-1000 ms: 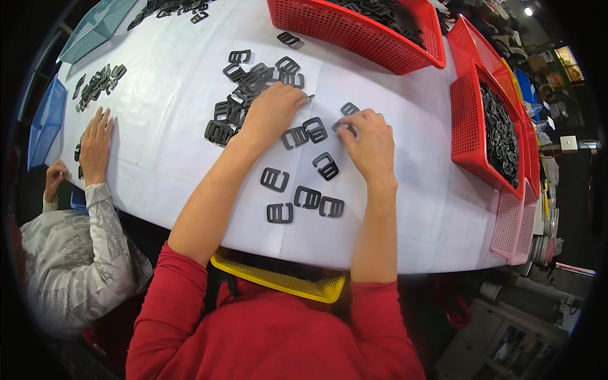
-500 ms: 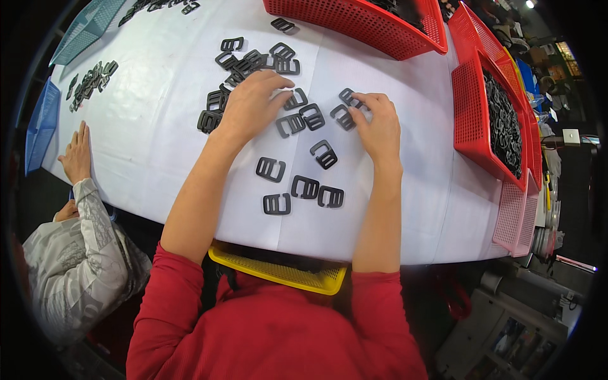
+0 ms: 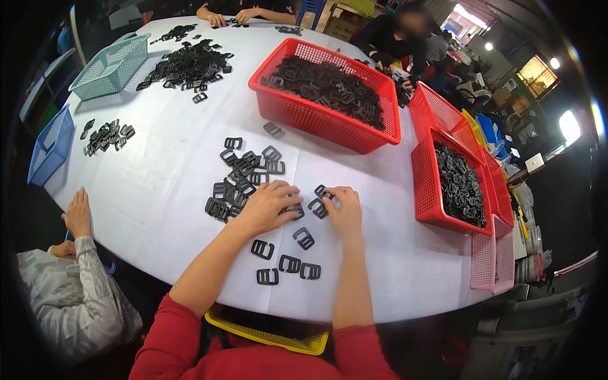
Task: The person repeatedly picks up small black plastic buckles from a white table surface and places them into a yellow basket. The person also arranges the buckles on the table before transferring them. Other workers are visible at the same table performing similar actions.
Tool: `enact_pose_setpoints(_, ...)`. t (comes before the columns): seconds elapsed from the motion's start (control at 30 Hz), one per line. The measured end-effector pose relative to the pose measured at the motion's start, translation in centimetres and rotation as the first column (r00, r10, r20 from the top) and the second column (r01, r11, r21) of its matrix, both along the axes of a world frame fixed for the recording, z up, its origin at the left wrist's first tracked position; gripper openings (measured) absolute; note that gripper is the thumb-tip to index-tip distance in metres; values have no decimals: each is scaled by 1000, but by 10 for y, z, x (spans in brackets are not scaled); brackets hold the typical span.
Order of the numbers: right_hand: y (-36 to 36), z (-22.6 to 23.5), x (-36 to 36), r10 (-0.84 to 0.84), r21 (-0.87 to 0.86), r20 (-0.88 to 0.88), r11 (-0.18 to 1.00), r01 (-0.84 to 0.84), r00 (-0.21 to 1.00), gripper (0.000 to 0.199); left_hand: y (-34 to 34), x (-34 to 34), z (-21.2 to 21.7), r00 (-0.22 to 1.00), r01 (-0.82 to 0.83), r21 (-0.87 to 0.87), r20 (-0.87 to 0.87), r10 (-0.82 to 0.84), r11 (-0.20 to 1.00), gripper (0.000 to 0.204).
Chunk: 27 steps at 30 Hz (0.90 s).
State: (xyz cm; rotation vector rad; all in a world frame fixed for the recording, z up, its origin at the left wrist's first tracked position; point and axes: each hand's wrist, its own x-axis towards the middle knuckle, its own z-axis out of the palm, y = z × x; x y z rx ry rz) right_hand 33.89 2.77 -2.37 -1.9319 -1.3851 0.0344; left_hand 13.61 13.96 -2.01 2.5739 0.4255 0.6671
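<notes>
Black plastic strap buckles, each a small frame with bars and a gap on one side, lie on the white tabletop. My left hand [image 3: 272, 206] is curled over some buckles [image 3: 293, 210], its fingers closed around them and partly hiding them. Just to the right, my right hand [image 3: 344, 212] pinches a buckle [image 3: 322, 190] between thumb and fingers. Another buckle [image 3: 317, 208] lies right beside that thumb. A loose pile of buckles [image 3: 240, 174] is at the left of my left hand. Several single buckles [image 3: 290, 263] lie spread out nearer to me, between my forearms.
Beyond my hands stands a red basket [image 3: 316, 130] full of buckles, with more red baskets [image 3: 430, 196] at the right. A yellow basket [image 3: 266, 332] is below the table's near edge. At left are blue [image 3: 50, 149] and teal [image 3: 114, 69] baskets and a co-worker's hand [image 3: 78, 214].
The view has tilted up, so more of the far table and other people show. My left hand has moved over the middle buckles and covers them. My right hand stays at its buckle.
</notes>
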Motion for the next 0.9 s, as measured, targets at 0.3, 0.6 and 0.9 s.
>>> enact_pose_setpoints(0.3, -4, -3, 5, -6, 28, -20, 1000, 7, 1000, 20, -8, 2, 1, 995, -51, 66, -80, 56, 997, 37)
enact_pose_setpoints(0.6, 5, -7, -20, 120, -154, 28, 982, -114, 992, 45, -7, 0, 3, 995, -102, -49, 13, 102, 994, 24)
enact_pose_setpoints(0.9, -20, 2, -51, 366, -315, 122, 896, -314, 923, 45, 15, -7, 8, 892, -279, -108, 339, 299, 954, 9)
